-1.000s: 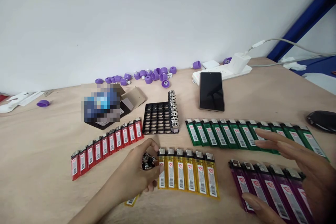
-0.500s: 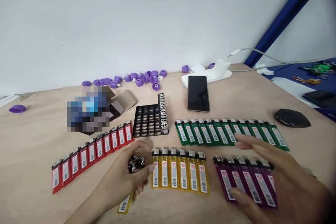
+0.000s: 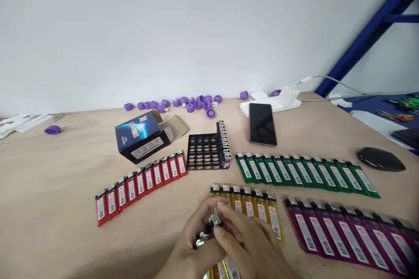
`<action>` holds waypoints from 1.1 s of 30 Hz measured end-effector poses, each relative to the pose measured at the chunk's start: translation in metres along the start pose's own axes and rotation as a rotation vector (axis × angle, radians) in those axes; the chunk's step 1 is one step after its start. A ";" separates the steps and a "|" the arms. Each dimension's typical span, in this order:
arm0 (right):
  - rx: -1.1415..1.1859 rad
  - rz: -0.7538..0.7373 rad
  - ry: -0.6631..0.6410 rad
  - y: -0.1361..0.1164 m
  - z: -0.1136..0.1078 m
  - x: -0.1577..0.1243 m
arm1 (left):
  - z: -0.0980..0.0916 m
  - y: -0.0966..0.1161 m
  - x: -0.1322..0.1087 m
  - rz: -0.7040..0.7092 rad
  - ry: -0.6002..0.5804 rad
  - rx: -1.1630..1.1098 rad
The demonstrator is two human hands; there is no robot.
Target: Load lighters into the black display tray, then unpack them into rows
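Note:
My left hand [image 3: 193, 239] and my right hand [image 3: 248, 244] meet low in the middle of the view. Between them is a bunch of small metal lighter parts [image 3: 207, 231], gripped by the left hand, with the right fingers closed on it from above. Both hands cover the lower part of a row of yellow lighters [image 3: 248, 202]. More yellow lighter bodies [image 3: 222, 270] show beneath my hands. A row of purple lighters [image 3: 347, 235] lies to the right, and a row of red lighters [image 3: 140, 189] lies to the left.
Behind the hands are a row of green lighters [image 3: 304, 174], a black grid tray [image 3: 203, 151], and a stack of lighter heads [image 3: 223, 144]. Further back are a printed box [image 3: 142, 136], purple caps [image 3: 186, 103], a phone [image 3: 262, 124], a power strip [image 3: 270, 107], and a black pouch [image 3: 380, 159].
My right hand has moved left from above the purple row and joined my left hand over the yellow row. The hands now cover more of the yellow lighters, and the purple row shows fully.

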State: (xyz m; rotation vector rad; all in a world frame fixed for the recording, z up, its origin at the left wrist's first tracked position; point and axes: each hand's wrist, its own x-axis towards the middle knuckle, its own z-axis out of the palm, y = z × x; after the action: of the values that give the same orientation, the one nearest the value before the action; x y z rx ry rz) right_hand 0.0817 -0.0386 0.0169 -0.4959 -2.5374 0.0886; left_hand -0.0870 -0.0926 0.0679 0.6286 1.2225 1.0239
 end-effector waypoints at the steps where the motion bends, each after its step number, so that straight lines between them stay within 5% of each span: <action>1: -0.004 0.006 0.002 0.000 0.000 0.004 | -0.001 0.000 0.001 0.029 -0.014 -0.017; 9: 0.140 -0.076 -0.107 0.018 0.006 0.023 | -0.018 -0.018 0.009 0.110 -0.067 -0.151; 20: -0.059 -0.115 -0.060 0.025 -0.007 0.020 | -0.032 0.002 0.011 0.138 -0.089 0.442; 27: 0.026 0.144 0.029 0.042 -0.023 0.018 | -0.053 0.015 0.025 0.164 0.157 0.816; 33: -0.003 0.243 0.082 0.047 -0.031 0.018 | -0.053 0.014 0.043 0.189 0.120 0.963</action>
State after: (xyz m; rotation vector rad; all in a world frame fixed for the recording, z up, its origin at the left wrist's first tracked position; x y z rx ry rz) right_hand 0.0993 0.0104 0.0452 -0.7916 -2.3875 0.1512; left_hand -0.1416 -0.0552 0.0460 1.4575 1.7796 0.5720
